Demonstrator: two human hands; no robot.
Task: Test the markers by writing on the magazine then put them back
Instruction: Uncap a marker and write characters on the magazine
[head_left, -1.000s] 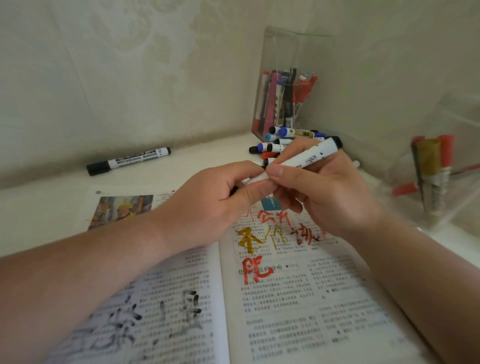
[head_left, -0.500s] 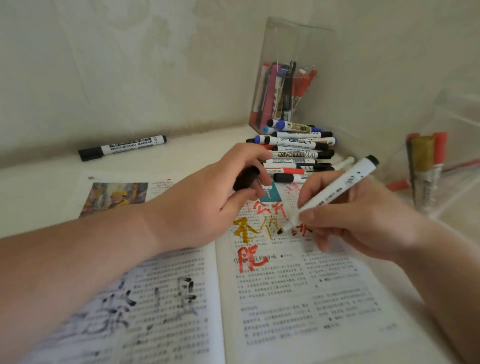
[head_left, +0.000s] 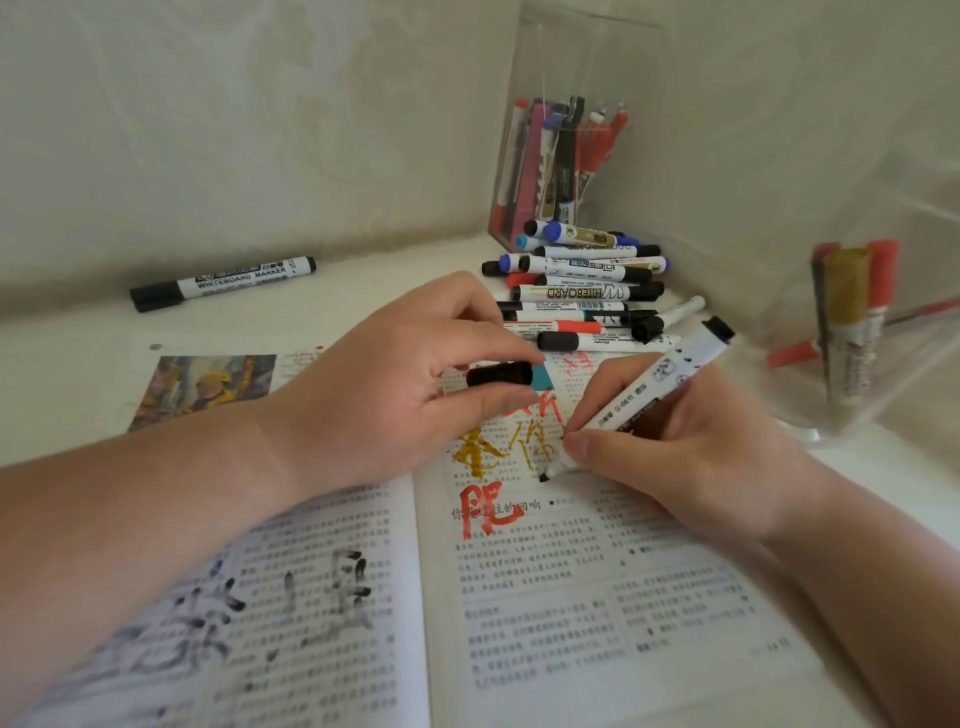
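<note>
At the centre of the frame, your right hand (head_left: 691, 457) grips an uncapped white-barrelled marker (head_left: 660, 384) in a writing hold. Its dark tip is down at the right-hand page of the open magazine (head_left: 571, 597); the view does not settle whether it touches the paper or sits just above it. Just to the left, your left hand (head_left: 395, 384) pinches the black cap (head_left: 500, 374) between thumb and fingers, above the page.

Done, as judged: the right page carries red and gold characters beside the tip, and the left page carries grey-black ones, so several markers appear tested. No stroke from this marker is visible.

Outstanding: above centre, a heap of loose markers (head_left: 587, 291) lies on the table in front of the clear box (head_left: 561, 171), which holds upright pens. A lone whiteboard marker (head_left: 223, 283) lies at upper left. A clear cup (head_left: 847, 332) at the right edge holds gold and red markers. You cannot tell which of the heap are tested. This marker needs writing, capping and returning; the heap remains to be put back.
</note>
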